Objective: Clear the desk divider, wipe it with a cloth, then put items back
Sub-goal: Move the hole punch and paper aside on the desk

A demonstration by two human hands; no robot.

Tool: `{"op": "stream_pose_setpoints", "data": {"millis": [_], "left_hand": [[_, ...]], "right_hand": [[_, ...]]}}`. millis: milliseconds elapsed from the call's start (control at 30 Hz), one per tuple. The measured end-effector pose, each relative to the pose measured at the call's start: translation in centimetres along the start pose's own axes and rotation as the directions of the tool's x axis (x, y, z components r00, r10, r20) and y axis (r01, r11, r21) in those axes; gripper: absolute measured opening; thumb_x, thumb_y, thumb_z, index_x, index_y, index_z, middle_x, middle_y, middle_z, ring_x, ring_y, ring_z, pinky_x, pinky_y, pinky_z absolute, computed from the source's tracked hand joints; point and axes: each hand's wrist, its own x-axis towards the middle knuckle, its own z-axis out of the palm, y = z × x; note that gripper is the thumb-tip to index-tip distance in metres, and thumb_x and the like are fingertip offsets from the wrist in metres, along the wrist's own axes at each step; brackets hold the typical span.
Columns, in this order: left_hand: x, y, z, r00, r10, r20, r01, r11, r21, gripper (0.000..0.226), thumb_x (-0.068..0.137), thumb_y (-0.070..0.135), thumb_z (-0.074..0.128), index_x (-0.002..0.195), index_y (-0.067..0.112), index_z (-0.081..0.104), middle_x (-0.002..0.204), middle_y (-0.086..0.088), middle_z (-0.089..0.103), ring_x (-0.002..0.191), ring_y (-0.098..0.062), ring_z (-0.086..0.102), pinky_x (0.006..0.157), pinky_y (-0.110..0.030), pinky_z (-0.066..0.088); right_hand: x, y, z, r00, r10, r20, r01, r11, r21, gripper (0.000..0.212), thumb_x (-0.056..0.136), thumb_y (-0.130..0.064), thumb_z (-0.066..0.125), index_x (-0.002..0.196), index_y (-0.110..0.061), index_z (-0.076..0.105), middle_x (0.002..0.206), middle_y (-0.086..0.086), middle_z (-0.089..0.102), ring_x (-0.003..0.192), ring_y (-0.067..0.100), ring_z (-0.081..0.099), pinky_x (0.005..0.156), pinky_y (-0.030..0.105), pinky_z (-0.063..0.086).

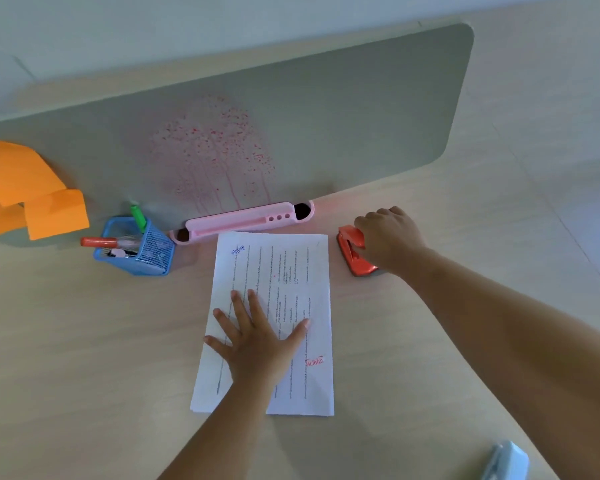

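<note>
A grey desk divider (pixel 343 109) stands across the back of the wooden desk, with a red spray stain (pixel 219 147) in its middle and orange sticky notes (pixel 28 188) at its left end. A pink tray (pixel 243 220) lies along its foot. My left hand (pixel 257 337) rests flat, fingers spread, on a printed sheet of paper (pixel 291 271) in front of the tray. My right hand (pixel 390 237) is closed over an orange hole punch (pixel 352 249) to the right of the paper. A blue mesh pen holder (pixel 146 251) with markers stands left of the tray.
A pale blue object (pixel 508 460) pokes in at the bottom right edge. The wooden desk (pixel 84 358) stretches bare to the left of the paper and beyond the divider's right end.
</note>
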Motion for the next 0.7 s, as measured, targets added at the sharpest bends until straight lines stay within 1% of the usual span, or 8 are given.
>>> {"op": "stream_pose_setpoints", "data": {"millis": [67, 200, 233, 367, 433, 500, 633, 700], "left_hand": [[-0.4, 0.6, 0.1, 0.997, 0.074, 0.018, -0.075, 0.997, 0.013, 0.12, 0.057, 0.101, 0.01, 0.147, 0.03, -0.024, 0.159, 0.003, -0.027, 0.144, -0.035, -0.025, 0.11, -0.066, -0.011], [-1.4, 3.2, 0.6, 0.961, 0.26, 0.096, -0.268, 0.96, 0.082, 0.12, 0.056, 0.101, 0.01, 0.147, 0.031, -0.025, 0.157, 0.005, -0.031, 0.142, -0.033, -0.031, 0.112, -0.064, -0.014], [-1.2, 3.4, 0.5, 0.953, 0.285, 0.105, -0.295, 0.951, 0.093, 0.121, 0.056, 0.101, 0.011, 0.147, 0.031, -0.025, 0.157, 0.006, -0.031, 0.142, -0.033, -0.033, 0.113, -0.063, -0.014], [-1.5, 7.4, 0.8, 0.864, 0.469, 0.184, -0.496, 0.854, 0.154, 0.124, 0.054, 0.103, 0.013, 0.148, 0.031, -0.025, 0.156, 0.007, -0.033, 0.14, -0.029, -0.038, 0.113, -0.057, -0.018], [-1.7, 10.2, 1.2, 0.788, 0.566, 0.244, -0.608, 0.778, 0.159, 0.127, 0.052, 0.104, 0.017, 0.149, 0.032, -0.024, 0.156, 0.009, -0.035, 0.139, -0.027, -0.039, 0.115, -0.053, -0.019], [-1.5, 13.0, 1.7, 0.703, 0.638, 0.314, -0.702, 0.691, 0.169, 0.127, 0.052, 0.103, 0.022, 0.148, 0.035, -0.023, 0.154, 0.01, -0.037, 0.14, -0.026, -0.038, 0.115, -0.051, -0.019], [-2.0, 18.5, 2.7, 0.538, 0.721, 0.436, -0.839, 0.508, 0.194, 0.12, 0.056, 0.1, 0.032, 0.145, 0.044, -0.026, 0.154, 0.012, -0.038, 0.141, -0.026, -0.036, 0.116, -0.051, -0.017], [-3.2, 21.6, 3.8, 0.434, 0.75, 0.499, -0.9, 0.389, 0.198, 0.115, 0.061, 0.096, 0.036, 0.144, 0.047, -0.025, 0.153, 0.012, -0.038, 0.141, -0.027, -0.035, 0.116, -0.051, -0.017]], "right_hand": [[-2.2, 1.4, -0.5, 1.0, -0.012, -0.002, 0.012, 1.0, 0.015, 0.033, 0.093, -0.041, 0.048, 0.086, -0.012, 0.063, 0.085, 0.007, 0.068, 0.083, 0.03, 0.06, 0.082, 0.036, 0.04], [-7.6, 4.5, -1.8, 0.997, 0.073, 0.001, -0.073, 0.997, 0.016, 0.034, 0.092, -0.041, 0.046, 0.088, -0.012, 0.064, 0.086, 0.006, 0.067, 0.084, 0.029, 0.06, 0.082, 0.034, 0.038], [-8.1, 4.8, -2.0, 0.997, 0.08, -0.008, -0.08, 0.996, 0.025, 0.035, 0.092, -0.042, 0.045, 0.088, -0.012, 0.064, 0.084, 0.006, 0.067, 0.083, 0.03, 0.06, 0.082, 0.035, 0.039], [-14.3, 8.4, -3.1, 0.979, 0.201, -0.027, -0.2, 0.979, 0.034, 0.04, 0.088, -0.044, 0.042, 0.082, -0.011, 0.064, 0.077, 0.006, 0.065, 0.077, 0.031, 0.06, 0.081, 0.037, 0.042], [-18.2, 10.5, -3.3, 0.961, 0.275, -0.018, -0.274, 0.962, 0.009, 0.039, 0.088, -0.044, 0.042, 0.084, -0.012, 0.064, 0.077, 0.004, 0.065, 0.076, 0.029, 0.06, 0.081, 0.036, 0.042], [-21.8, 12.2, -3.3, 0.941, 0.338, -0.009, -0.338, 0.941, -0.02, 0.032, 0.09, -0.042, 0.049, 0.087, -0.014, 0.063, 0.08, 0.002, 0.066, 0.077, 0.027, 0.059, 0.083, 0.035, 0.042], [-28.5, 13.9, -3.2, 0.889, 0.457, -0.019, -0.457, 0.889, -0.01, 0.03, 0.091, -0.042, 0.05, 0.088, -0.015, 0.063, 0.082, 0.001, 0.065, 0.08, 0.026, 0.059, 0.087, 0.034, 0.041], [-31.9, 14.5, -3.0, 0.86, 0.511, -0.013, -0.511, 0.86, -0.004, 0.028, 0.09, -0.04, 0.054, 0.086, -0.014, 0.062, 0.08, 0.001, 0.065, 0.079, 0.026, 0.059, 0.087, 0.034, 0.04]]}}
